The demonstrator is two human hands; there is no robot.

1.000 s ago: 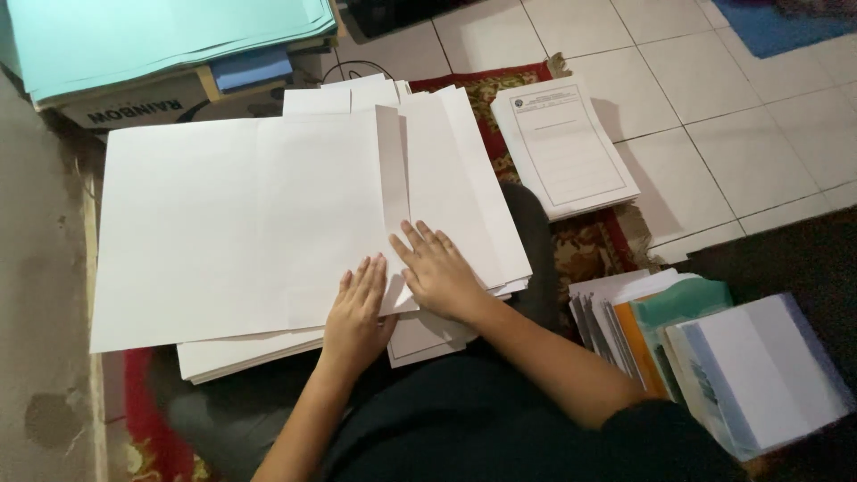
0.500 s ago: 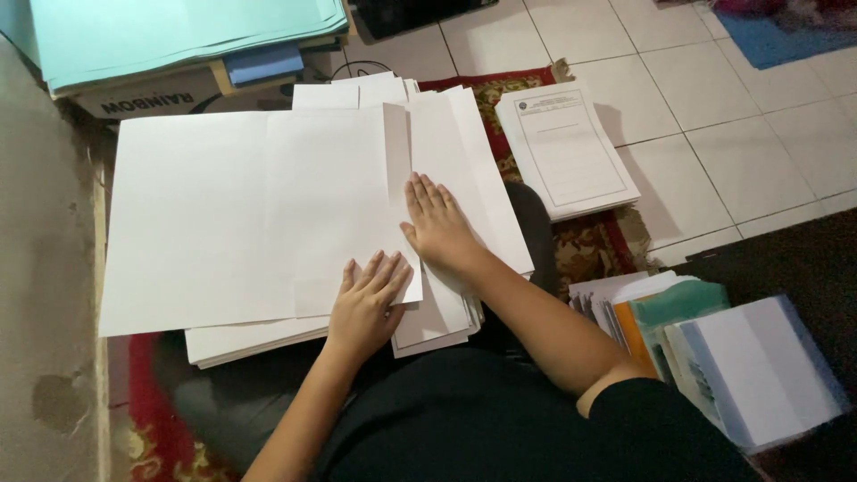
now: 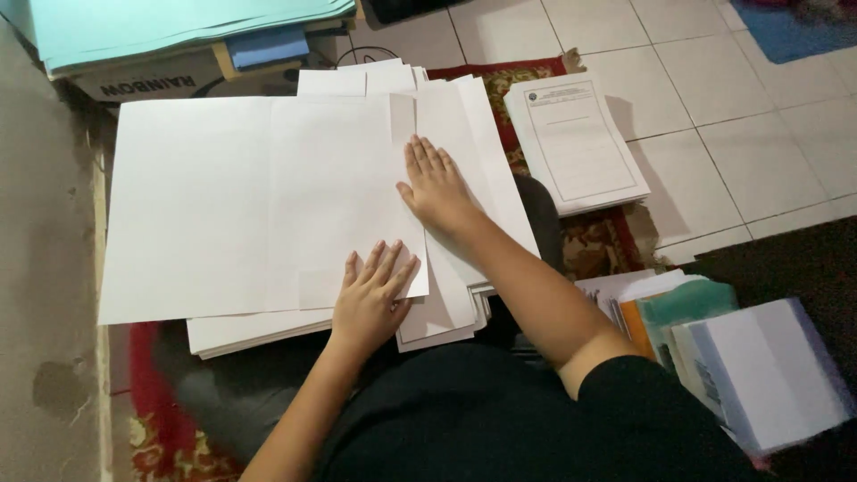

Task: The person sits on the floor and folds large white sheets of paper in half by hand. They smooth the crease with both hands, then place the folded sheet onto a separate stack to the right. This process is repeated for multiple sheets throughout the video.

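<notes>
White paper fills the middle of your view: one large folded sheet (image 3: 250, 196) lies on top of a fanned stack of white sheets (image 3: 464, 116), too many to count. Both your hands rest flat on it. Your left hand (image 3: 370, 299) presses the sheet's near right corner, fingers (image 3: 379, 263) spread a little and straight, gripping nothing. Your right hand (image 3: 437, 187) lies palm down just past the sheet's right edge, partly on the stack, its fingers together and stretched out, also closed on nothing.

One stack of printed forms (image 3: 576, 143), white with a thin black border, sits on the tiled floor (image 3: 714, 80) to the right, apart from the big sheet. At the top left one pile of pale turquoise sheets (image 3: 178, 27) rests on one brown cardboard box (image 3: 147, 80) with dark lettering on its side; a blue packet (image 3: 268, 46) shows beside it. At the lower right stands one bundle of folders (image 3: 678, 308), orange and teal among them, next to a white ream (image 3: 768, 370). A red patterned rug (image 3: 607, 241) lies under it all.

Since half a second ago your right hand has slid farther up along the sheet's right edge, while your left hand has stayed near the lower corner.
</notes>
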